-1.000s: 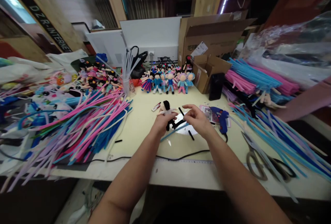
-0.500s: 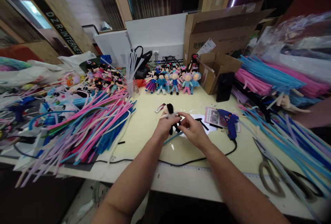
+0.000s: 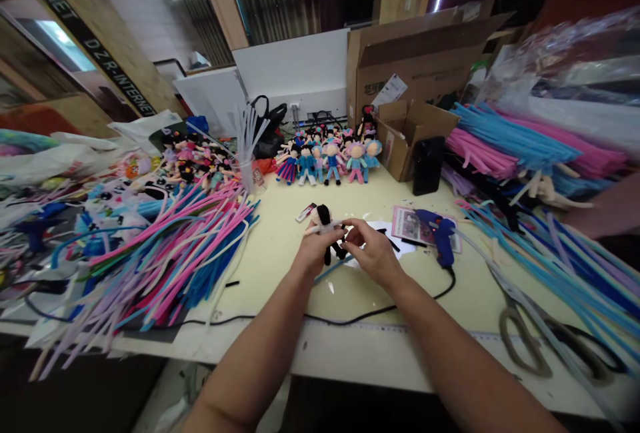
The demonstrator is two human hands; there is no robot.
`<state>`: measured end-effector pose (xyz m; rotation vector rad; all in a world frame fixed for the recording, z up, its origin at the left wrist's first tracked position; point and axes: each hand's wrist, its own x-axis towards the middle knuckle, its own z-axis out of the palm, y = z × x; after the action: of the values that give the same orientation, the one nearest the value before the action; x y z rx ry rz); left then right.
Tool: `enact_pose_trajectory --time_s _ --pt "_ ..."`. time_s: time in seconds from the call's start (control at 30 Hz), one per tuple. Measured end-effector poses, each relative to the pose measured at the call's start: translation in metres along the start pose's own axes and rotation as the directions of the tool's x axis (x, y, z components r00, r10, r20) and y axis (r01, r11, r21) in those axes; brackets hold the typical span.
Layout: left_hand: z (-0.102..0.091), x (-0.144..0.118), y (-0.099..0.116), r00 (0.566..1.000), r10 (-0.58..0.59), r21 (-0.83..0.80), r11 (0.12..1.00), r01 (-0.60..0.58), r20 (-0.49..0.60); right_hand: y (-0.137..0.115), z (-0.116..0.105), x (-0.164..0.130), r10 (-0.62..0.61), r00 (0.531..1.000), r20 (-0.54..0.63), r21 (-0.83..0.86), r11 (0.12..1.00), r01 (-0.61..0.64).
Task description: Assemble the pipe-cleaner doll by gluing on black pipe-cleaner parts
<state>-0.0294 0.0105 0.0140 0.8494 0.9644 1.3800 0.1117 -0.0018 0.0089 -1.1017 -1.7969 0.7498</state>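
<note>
Over the middle of the table, my left hand (image 3: 314, 250) is closed around a small pipe-cleaner doll (image 3: 325, 215) with black on its head and black legs. A whitish strip runs across the doll at my left thumb. My right hand (image 3: 367, 246) is at the doll's right side, thumb and fingers pinched together. A small dark bit shows by these fingertips, but what they grip is hidden. Below the hands lies a blue pipe cleaner (image 3: 330, 270). To the right of my right hand, black pieces (image 3: 391, 240) lie on a white sheet (image 3: 407, 251).
A blue glue gun (image 3: 443, 240) rests on a printed card at right, its black cord crossing the table front. Large scissors (image 3: 523, 333) lie front right. Pipe cleaners (image 3: 190, 246) heap at left, more at right. Finished dolls (image 3: 331, 161) stand behind, beside cardboard boxes (image 3: 400, 136).
The camera view has shifted slightly, so the scene sits a little further left. The doll has tilted a little and its black legs show more. Both hands keep their hold.
</note>
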Motion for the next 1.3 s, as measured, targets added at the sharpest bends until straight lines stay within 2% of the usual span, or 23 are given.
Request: enact_pose_trajectory --time_s 0.37,0.7,1.0,1.3 --pt "0.002 -0.002 0.005 1.0 -0.019 -0.062 0.998 0.02 0.018 -0.003 -0.001 0.0 -0.023 0.998 -0.063 -0.014 1.0 0.023" --pt "0.002 -0.002 0.001 0.999 -0.046 -0.029 0.999 0.046 -0.007 0.0 -0.002 0.0 -0.059 0.998 -0.03 -0.033 0.998 0.058" --pt "-0.001 -0.002 -0.002 0.999 -0.008 -0.008 1.0 0.009 0.054 -0.001 -0.006 0.001 -0.103 0.995 -0.012 -0.095 0.99 0.101" --pt "0.007 -0.005 0.004 0.999 -0.031 -0.01 0.999 0.031 -0.005 -0.002 -0.013 0.001 -0.196 0.98 0.017 -0.216 0.957 0.195"
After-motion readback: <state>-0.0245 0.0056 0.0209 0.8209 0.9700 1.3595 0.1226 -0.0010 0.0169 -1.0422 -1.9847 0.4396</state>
